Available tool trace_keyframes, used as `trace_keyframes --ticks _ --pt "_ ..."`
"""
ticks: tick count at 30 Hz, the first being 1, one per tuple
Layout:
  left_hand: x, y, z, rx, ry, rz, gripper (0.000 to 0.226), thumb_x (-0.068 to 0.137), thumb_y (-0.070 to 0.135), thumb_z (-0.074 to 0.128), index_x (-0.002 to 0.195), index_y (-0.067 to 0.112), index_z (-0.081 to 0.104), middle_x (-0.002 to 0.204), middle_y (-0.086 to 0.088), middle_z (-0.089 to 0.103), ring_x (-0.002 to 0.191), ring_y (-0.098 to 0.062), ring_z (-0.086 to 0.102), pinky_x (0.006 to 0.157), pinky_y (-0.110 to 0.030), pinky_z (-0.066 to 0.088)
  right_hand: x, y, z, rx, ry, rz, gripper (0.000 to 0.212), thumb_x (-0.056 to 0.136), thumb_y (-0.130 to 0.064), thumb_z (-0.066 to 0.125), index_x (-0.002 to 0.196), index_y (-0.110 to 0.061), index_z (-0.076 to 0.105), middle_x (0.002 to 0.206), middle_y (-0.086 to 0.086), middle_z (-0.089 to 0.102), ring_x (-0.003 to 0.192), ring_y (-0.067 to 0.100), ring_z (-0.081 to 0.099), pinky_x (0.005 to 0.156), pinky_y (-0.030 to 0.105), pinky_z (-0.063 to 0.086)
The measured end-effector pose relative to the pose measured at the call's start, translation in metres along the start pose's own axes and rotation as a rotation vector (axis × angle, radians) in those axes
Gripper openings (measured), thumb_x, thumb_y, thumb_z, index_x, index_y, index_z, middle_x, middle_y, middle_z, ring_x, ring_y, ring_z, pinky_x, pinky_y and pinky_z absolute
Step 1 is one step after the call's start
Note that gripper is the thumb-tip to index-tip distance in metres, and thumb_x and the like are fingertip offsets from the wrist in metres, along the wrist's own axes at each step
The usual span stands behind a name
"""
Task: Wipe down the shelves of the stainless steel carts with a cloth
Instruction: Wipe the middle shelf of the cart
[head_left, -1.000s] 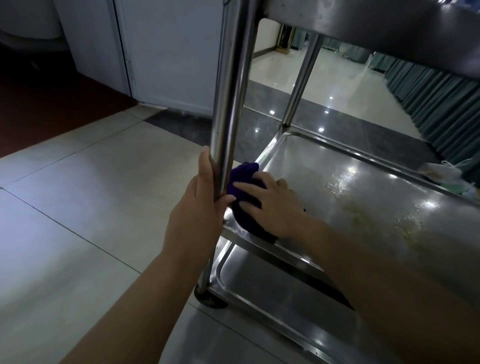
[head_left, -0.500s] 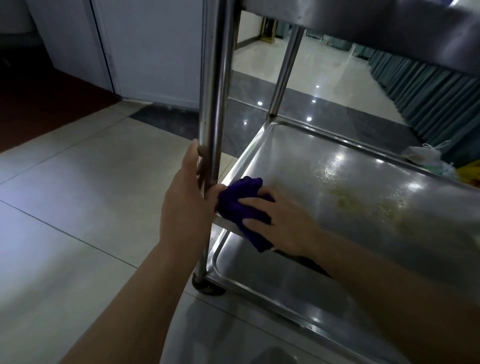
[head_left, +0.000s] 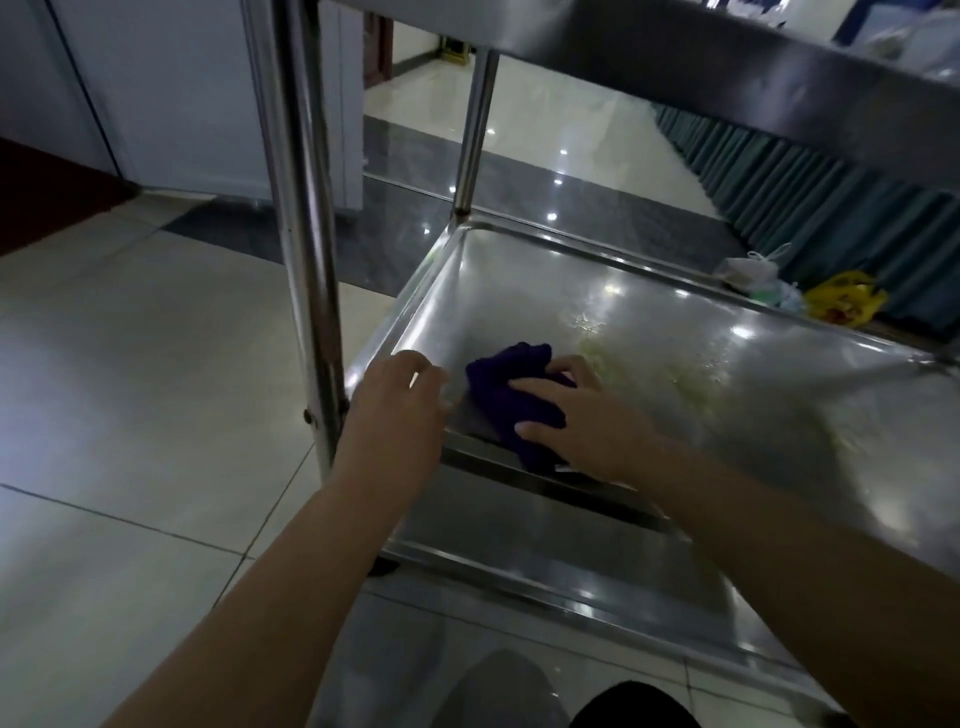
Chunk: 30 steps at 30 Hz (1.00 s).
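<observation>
The steel cart's middle shelf (head_left: 779, 415) fills the right half of the view, with a yellowish smear (head_left: 654, 374) near its middle. A bunched dark purple cloth (head_left: 506, 397) lies in the shelf's near left corner. My right hand (head_left: 592, 423) presses down on it with spread fingers. My left hand (head_left: 395, 410) grips the shelf's rim (head_left: 405, 322) at the corner, just right of the cart's upright post (head_left: 306, 260), with its fingers bent over the edge.
The top shelf (head_left: 727, 67) overhangs close above. The bottom shelf (head_left: 519, 561) lies under my forearms. A far post (head_left: 475, 124) stands at the back corner. Plastic bags (head_left: 841, 304) lie on the tiled floor by green pleated skirting (head_left: 831, 208).
My left hand has let go of the upright post and moved right onto the shelf's corner rim. My right hand has slid the cloth to the right, away from the post.
</observation>
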<state>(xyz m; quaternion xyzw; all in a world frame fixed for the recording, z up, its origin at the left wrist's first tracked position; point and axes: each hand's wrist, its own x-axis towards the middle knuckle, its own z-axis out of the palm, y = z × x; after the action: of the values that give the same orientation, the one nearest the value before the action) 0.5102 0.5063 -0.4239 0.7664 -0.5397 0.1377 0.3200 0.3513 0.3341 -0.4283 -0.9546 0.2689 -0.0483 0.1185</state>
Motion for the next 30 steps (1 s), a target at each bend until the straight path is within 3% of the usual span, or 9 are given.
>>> trace_keyframes --ticks 3,7,9,14,16,20,23,28,30 --pt "0.011 -0.002 0.017 -0.017 -0.305 -0.066 0.017 0.089 0.01 0.046 0.1 0.004 0.058 0.104 -0.011 0.057 0.1 -0.03 0.054 0.079 -0.04 0.047 -0.006 0.048 -0.025 -0.152 0.003 0.279 0.056 0.092 -0.056 0.041 0.143 -0.037 0.029 0.145 -0.005 0.011 0.127 0.029 0.036 0.107 0.04 0.032" --pt "0.02 -0.002 0.03 0.196 -0.477 0.028 0.025 0.091 0.019 0.033 0.101 0.017 0.055 0.103 -0.001 0.055 0.104 -0.024 0.052 0.078 -0.038 0.047 0.011 0.066 -0.031 -0.189 0.016 0.681 0.06 0.094 -0.054 0.035 0.148 -0.034 0.019 0.153 0.005 0.001 0.132 0.042 0.024 0.107 0.049 0.027" --pt "0.022 -0.003 0.031 0.205 -0.488 0.022 0.026 0.093 0.023 0.032 0.104 0.018 0.055 0.101 -0.001 0.054 0.103 -0.023 0.052 0.071 -0.037 0.046 0.025 0.042 -0.021 -0.206 -0.02 0.614 0.058 0.093 -0.055 0.032 0.146 -0.037 0.019 0.156 0.005 0.002 0.135 0.041 0.019 0.106 0.052 0.024" --pt "0.015 -0.005 0.023 0.248 -0.376 -0.023 0.027 0.096 0.03 0.036 0.11 0.026 0.058 0.099 0.003 0.056 0.094 -0.023 0.057 0.056 -0.031 0.03 0.003 0.002 0.0 -0.156 0.019 0.11 0.056 0.088 -0.064 0.029 0.141 -0.046 0.022 0.154 -0.009 0.01 0.127 0.029 0.033 0.102 0.042 0.032" --pt "0.014 -0.007 0.023 0.246 -0.343 -0.022 0.028 0.097 0.033 0.033 0.107 0.028 0.06 0.1 0.004 0.056 0.094 -0.023 0.058 0.056 -0.029 0.031 -0.011 0.029 -0.009 -0.165 0.012 0.169 0.056 0.089 -0.063 0.032 0.141 -0.045 0.025 0.153 -0.011 0.012 0.129 0.027 0.034 0.104 0.043 0.032" --pt "0.014 -0.003 0.026 0.247 -0.338 -0.015 0.034 0.099 0.032 0.028 0.104 0.024 0.06 0.101 0.003 0.056 0.093 -0.023 0.057 0.055 -0.027 0.03 -0.019 0.071 -0.03 -0.159 0.048 0.736 0.052 0.093 -0.048 0.042 0.142 -0.032 0.033 0.153 0.006 0.017 0.136 0.036 0.021 0.108 0.05 0.029" --pt "0.013 -0.005 0.026 0.268 -0.319 0.022 0.033 0.098 0.029 0.029 0.099 0.018 0.061 0.097 0.001 0.057 0.087 -0.023 0.056 0.053 -0.028 0.027 -0.013 0.033 -0.015 -0.274 0.014 0.591 0.048 0.094 -0.048 0.039 0.14 -0.035 0.032 0.153 0.003 0.017 0.135 0.032 0.021 0.101 0.047 0.032" --pt "0.011 -0.008 0.023 0.291 -0.341 0.072 0.032 0.097 0.026 0.032 0.096 0.014 0.062 0.094 -0.003 0.058 0.085 -0.025 0.057 0.053 -0.03 0.023 -0.053 -0.017 0.002 -0.049 0.068 0.218 0.057 0.086 -0.063 0.033 0.14 -0.042 0.034 0.151 -0.009 0.024 0.126 0.026 0.038 0.104 0.041 0.035" --pt "0.011 -0.009 0.022 0.246 -0.333 0.06 0.032 0.098 0.025 0.034 0.099 0.013 0.063 0.095 -0.005 0.059 0.087 -0.028 0.058 0.056 -0.03 0.026 -0.07 0.007 -0.011 -0.004 0.056 0.255 0.052 0.089 -0.058 0.04 0.138 -0.04 0.04 0.15 -0.01 0.027 0.129 0.023 0.038 0.106 0.041 0.035"
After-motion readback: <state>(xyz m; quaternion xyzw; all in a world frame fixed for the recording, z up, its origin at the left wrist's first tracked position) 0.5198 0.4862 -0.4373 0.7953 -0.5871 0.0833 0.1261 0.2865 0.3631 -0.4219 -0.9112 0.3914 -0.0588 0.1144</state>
